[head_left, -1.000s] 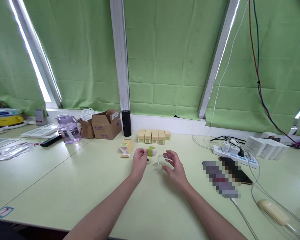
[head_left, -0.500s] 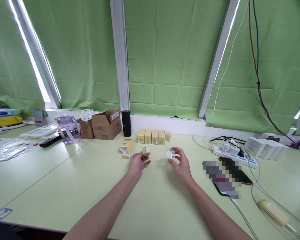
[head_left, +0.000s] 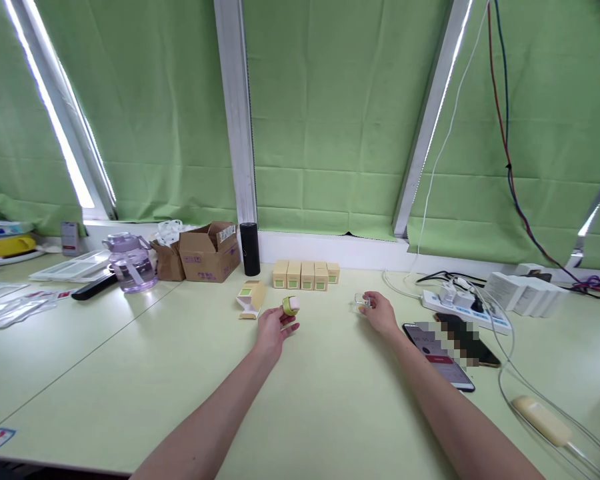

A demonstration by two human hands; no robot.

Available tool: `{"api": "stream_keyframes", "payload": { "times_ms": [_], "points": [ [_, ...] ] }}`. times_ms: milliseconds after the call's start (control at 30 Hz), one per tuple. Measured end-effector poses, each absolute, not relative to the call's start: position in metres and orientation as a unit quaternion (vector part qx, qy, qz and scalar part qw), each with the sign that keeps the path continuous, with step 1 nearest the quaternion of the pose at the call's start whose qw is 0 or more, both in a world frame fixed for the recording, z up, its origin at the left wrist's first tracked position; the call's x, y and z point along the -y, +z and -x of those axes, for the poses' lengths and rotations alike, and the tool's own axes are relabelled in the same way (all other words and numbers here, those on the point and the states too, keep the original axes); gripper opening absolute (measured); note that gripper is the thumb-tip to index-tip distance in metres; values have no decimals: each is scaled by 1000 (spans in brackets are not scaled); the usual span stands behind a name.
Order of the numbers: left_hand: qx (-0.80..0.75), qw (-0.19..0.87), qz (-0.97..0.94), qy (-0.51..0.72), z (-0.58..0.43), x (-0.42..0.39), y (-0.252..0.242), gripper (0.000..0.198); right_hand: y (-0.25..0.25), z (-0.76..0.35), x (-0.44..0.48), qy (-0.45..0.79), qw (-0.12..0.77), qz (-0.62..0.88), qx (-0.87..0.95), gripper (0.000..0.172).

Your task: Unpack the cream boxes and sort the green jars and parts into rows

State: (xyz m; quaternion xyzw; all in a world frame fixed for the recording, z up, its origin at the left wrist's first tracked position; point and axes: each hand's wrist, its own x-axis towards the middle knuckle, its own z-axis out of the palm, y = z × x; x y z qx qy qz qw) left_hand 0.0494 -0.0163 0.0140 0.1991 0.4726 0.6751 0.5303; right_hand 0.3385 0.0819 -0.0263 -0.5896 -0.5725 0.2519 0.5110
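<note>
My left hand (head_left: 273,328) is closed on a small rounded green and pale pink object (head_left: 291,306), held just above the table between thumb and fingers. Its exact kind does not show. Farther right, my right hand (head_left: 381,311) pinches a small clear plastic cover (head_left: 362,301) by its right side, at or very close to the tabletop. Just left of my left hand lies an opened small carton (head_left: 251,299) with its flaps spread. Behind both hands, several closed tan cartons (head_left: 307,275) with green labels stand in a group.
A black cylinder (head_left: 250,249), a brown cardboard box (head_left: 210,252) and a purple water jug (head_left: 129,264) stand at the back left. On the right lie two phones (head_left: 437,353) (head_left: 467,339), a white power strip (head_left: 467,309) with cables, and white boxes (head_left: 525,293).
My right hand has moved to the right with the clear cover, away from my left hand. The left hand stays nearly in place, still holding the green and pink object.
</note>
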Motion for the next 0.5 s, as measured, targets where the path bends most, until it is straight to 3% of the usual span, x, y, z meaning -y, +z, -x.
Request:
{"api": "stream_keyframes", "payload": {
  "times_ms": [233,400,500],
  "points": [
    [-476,531,-201,672,-49,16,15,11,-35,-333,-88,249,488,592,591,45],
    [-479,532,-203,668,-50,15,14,9,-27,-328,-80,211,499,600,589,66],
    [-480,533,-208,666,-51,16,13,9,-16,-315,-64,176,523,573,606,61]
  ]
}}
